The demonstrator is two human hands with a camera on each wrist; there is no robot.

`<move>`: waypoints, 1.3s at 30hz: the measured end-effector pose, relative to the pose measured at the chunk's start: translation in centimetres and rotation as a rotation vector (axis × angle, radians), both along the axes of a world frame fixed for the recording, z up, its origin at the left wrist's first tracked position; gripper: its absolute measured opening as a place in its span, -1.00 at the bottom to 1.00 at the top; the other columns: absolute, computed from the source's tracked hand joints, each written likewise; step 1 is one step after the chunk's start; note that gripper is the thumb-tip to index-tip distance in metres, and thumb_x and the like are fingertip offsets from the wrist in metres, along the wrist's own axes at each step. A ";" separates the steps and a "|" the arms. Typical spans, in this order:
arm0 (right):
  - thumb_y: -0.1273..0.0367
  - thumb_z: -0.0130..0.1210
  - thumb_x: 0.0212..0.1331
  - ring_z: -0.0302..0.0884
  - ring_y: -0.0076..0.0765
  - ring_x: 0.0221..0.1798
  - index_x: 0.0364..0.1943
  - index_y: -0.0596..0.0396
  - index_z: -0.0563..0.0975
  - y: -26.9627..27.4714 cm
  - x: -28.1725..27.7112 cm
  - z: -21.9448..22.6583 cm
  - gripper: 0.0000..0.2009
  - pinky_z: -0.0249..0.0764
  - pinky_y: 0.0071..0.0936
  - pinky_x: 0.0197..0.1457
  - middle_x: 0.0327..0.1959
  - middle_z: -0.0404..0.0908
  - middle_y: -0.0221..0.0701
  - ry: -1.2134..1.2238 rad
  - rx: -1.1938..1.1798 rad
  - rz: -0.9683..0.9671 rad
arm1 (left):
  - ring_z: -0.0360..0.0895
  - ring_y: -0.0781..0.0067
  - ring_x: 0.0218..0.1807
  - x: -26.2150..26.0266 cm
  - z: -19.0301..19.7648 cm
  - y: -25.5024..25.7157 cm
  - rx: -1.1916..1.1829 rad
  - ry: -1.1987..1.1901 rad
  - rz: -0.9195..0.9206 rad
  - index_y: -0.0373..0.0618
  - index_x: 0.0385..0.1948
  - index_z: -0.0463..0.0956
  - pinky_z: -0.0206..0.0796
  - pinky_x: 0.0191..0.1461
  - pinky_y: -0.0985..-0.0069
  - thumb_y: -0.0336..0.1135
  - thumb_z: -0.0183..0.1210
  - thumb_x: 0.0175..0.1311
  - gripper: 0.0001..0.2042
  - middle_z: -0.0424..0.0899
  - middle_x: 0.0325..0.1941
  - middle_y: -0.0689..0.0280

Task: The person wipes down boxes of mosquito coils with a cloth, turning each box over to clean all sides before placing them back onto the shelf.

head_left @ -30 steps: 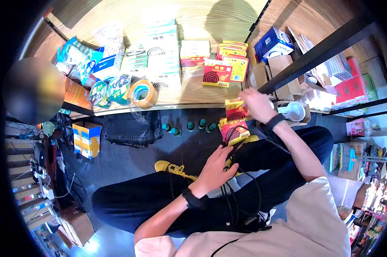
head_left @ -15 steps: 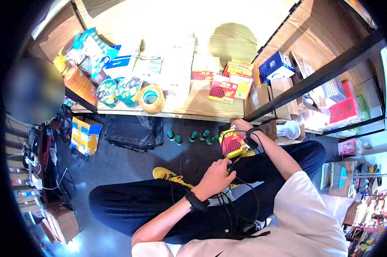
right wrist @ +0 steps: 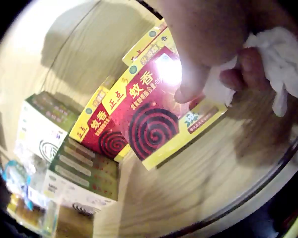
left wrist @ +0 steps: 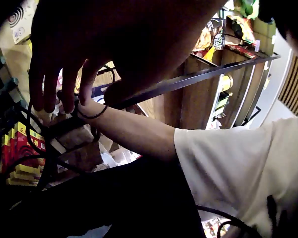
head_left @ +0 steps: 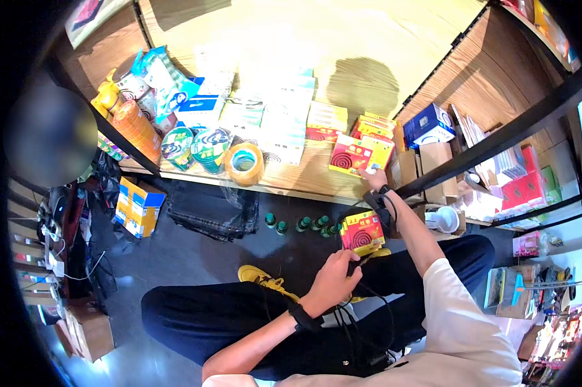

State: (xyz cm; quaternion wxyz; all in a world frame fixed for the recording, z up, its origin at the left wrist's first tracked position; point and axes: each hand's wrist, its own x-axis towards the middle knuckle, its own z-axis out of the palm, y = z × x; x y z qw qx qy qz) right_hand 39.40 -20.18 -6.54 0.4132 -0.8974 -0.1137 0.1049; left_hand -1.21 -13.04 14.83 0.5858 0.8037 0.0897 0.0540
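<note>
My right hand is at the shelf's front edge, fingertips on the face of a red and yellow mosquito coil box. Its other fingers curl round a crumpled white tissue. That box leans in front of more mosquito coil boxes of the same kind. Down by my shoe stands a group of matching boxes. My left hand hovers over my lap near this group, fingers loosely bent and holding nothing. Black cords hang just below those fingers in the left wrist view.
Along the shelf sit green-and-white boxes, a tape roll and round green packs. A black post slants at the right. Several green-capped bottles and black plastic bags lie on the floor.
My right hand first held a box above the floor group, then lowered it there, and has now gone up to the box on the shelf. My left hand has hardly moved.
</note>
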 end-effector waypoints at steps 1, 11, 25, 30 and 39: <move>-0.08 0.53 -0.12 0.75 -0.27 -0.12 -0.05 0.15 0.67 0.2 0.2 -0.2 -0.34 0.61 -0.31 -0.03 -0.15 0.78 -0.25 0.237 0.097 -0.024 | 0.53 -0.05 0.13 0.1 0.1 0.2 -0.027 -0.003 0.026 -0.26 -0.04 0.49 0.37 0.24 0.19 -0.31 0.18 0.32 -0.73 0.61 -0.02 0.00; 0.00 0.44 0.02 0.70 -0.15 0.07 0.20 0.23 0.58 0.1 2.7 -4.2 -0.27 0.59 -0.30 0.09 0.05 0.71 -0.11 0.245 -0.029 -0.055 | 0.66 0.12 -0.02 0.8 -0.4 0.4 -0.070 -0.028 0.103 -0.27 -0.11 0.55 0.48 0.06 0.30 -0.42 0.18 0.28 -0.80 0.68 -0.13 0.09; 0.24 0.17 0.42 0.14 -0.76 -0.60 -0.11 0.12 0.62 -3.7 -14.3 28.8 -0.77 0.04 -0.65 -0.55 -0.57 0.36 -0.70 0.604 0.190 0.438 | 0.53 0.19 0.24 3.0 2.9 5.3 -0.681 -0.187 0.449 -0.23 0.32 0.10 0.38 0.33 0.34 -0.38 0.28 0.37 -0.40 0.48 0.26 -0.03; 0.21 0.22 0.39 0.31 -0.64 -0.46 0.07 0.08 0.58 -3.7 -18.9 31.5 -0.69 0.23 -0.61 -0.41 -0.43 0.43 -0.58 0.759 0.130 0.724 | 0.59 0.48 0.14 1.6 3.8 4.1 -1.124 -0.065 0.340 -0.25 0.26 0.30 0.47 0.22 0.47 -0.47 0.26 0.38 -0.54 0.61 0.16 0.21; 0.58 -0.13 0.04 0.32 -0.59 -0.21 0.19 0.06 0.41 -3.1 -21.4 33.4 -0.48 0.34 -0.57 -0.09 -0.08 0.43 -0.49 0.548 1.007 0.287 | 0.61 0.40 0.18 1.7 3.6 2.8 -1.244 -0.062 0.280 -0.23 0.24 0.34 0.49 0.26 0.39 -0.45 0.15 0.47 -0.64 0.60 0.21 0.20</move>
